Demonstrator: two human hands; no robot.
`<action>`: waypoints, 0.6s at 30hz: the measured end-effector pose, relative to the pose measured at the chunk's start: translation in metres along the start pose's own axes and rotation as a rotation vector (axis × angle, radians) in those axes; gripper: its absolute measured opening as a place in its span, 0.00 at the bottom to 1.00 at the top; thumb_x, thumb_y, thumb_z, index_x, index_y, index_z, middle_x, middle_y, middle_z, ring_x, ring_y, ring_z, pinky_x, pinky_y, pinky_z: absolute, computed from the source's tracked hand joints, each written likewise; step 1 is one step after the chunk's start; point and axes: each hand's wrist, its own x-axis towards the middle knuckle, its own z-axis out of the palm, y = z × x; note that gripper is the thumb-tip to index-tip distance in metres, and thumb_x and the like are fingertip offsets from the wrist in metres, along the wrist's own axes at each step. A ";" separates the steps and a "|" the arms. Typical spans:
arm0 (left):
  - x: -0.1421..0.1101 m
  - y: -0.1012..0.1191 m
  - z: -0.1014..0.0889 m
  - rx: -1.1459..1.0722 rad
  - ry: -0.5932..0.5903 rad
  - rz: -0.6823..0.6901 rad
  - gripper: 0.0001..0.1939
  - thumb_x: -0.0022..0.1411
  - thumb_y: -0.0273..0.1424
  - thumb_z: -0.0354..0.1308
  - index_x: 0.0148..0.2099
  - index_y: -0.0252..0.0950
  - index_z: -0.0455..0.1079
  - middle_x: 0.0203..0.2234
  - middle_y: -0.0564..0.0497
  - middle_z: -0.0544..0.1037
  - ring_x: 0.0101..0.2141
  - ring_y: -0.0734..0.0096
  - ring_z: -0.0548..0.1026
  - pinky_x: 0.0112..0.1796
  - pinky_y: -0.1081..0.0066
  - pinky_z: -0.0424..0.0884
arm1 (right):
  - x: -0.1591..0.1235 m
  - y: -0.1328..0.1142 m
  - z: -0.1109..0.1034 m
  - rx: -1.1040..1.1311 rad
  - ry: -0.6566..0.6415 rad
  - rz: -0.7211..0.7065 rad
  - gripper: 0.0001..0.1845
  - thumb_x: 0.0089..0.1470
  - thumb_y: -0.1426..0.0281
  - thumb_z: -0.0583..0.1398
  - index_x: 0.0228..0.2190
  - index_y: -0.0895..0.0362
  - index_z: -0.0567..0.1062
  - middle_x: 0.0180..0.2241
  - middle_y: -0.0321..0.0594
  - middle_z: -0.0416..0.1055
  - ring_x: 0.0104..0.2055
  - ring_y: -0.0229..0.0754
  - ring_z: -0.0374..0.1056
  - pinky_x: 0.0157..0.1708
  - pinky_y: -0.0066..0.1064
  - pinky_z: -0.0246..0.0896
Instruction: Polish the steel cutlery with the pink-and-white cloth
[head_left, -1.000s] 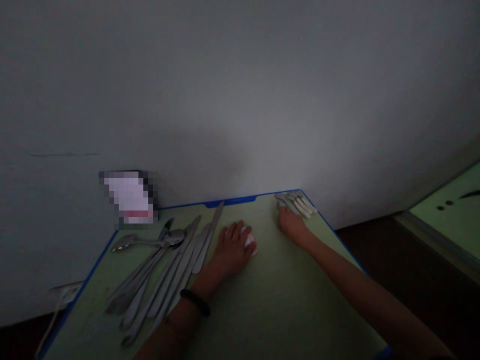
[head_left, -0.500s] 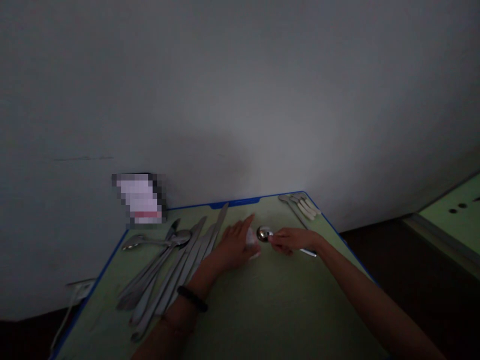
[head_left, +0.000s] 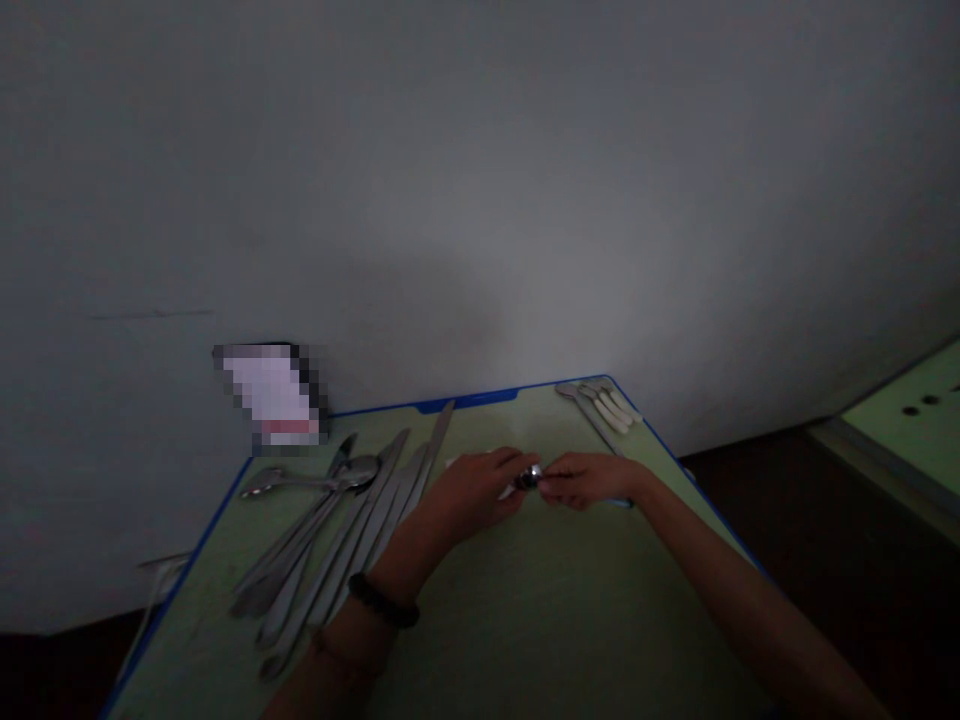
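My right hand [head_left: 589,480] is closed around the handle of a shiny metal spoon [head_left: 532,477] above the middle of the table. The handle's end sticks out past the wrist. My left hand [head_left: 474,492] meets the spoon's bowl, its fingers closed on a white cloth or tissue [head_left: 508,492] pressed against the metal. Fingers and cloth cover much of the bowl. Left of this hand lie several table knives [head_left: 352,545] side by side, partly behind my forearm. More spoons [head_left: 364,470] sit in a loose pile beyond them.
The green table [head_left: 517,620] has a blue edge and stands against a grey wall [head_left: 480,180]. At its far right corner lie a long-handled spoon [head_left: 589,410] and several white-handled utensils [head_left: 615,408]. A blurred-out phone-like device [head_left: 270,395] leans at the back left.
My left hand has moved right, bringing the white cloth onto the spoon's bowl. Its raised, spread fingers have closed. My right hand keeps hold of the spoon in nearly the same place.
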 end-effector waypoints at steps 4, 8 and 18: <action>0.001 0.001 0.002 0.020 0.023 -0.028 0.24 0.59 0.30 0.52 0.58 0.42 0.59 0.47 0.50 0.74 0.38 0.66 0.75 0.38 0.69 0.70 | -0.020 -0.011 0.000 -0.381 0.242 -0.109 0.16 0.56 0.58 0.53 0.33 0.59 0.70 0.23 0.32 0.61 0.24 0.32 0.57 0.24 0.24 0.50; 0.001 -0.005 0.003 0.012 0.021 -0.031 0.22 0.58 0.32 0.53 0.56 0.39 0.62 0.38 0.50 0.77 0.36 0.67 0.75 0.38 0.71 0.69 | -0.028 -0.011 0.004 -0.675 0.487 -0.163 0.14 0.57 0.61 0.54 0.37 0.57 0.74 0.29 0.37 0.70 0.32 0.37 0.64 0.32 0.27 0.55; 0.007 -0.011 0.019 -0.100 0.189 -0.180 0.23 0.62 0.39 0.51 0.57 0.38 0.60 0.39 0.49 0.77 0.37 0.69 0.75 0.41 0.70 0.70 | -0.025 0.001 0.007 -0.996 0.788 -0.165 0.18 0.61 0.62 0.48 0.45 0.52 0.74 0.39 0.44 0.69 0.42 0.42 0.64 0.41 0.31 0.58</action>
